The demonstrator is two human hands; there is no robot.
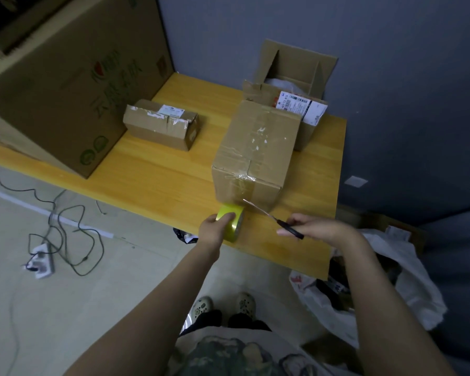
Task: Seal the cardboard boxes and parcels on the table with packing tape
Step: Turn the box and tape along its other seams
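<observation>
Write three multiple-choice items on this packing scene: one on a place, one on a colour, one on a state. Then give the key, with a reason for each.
1. Where are the scissors?
A. on the floor
B. in the right hand, above the table
C. inside a box

2. What colour is the tape roll in the left hand?
A. yellow
B. red
C. white

3. How is the rearmost box on the table?
A. taped shut
B. crushed flat
C. flaps open

Key: B, the right hand grips them over the table's near edge; A, the roll's side shows yellow; C, its flaps stand up.
</observation>
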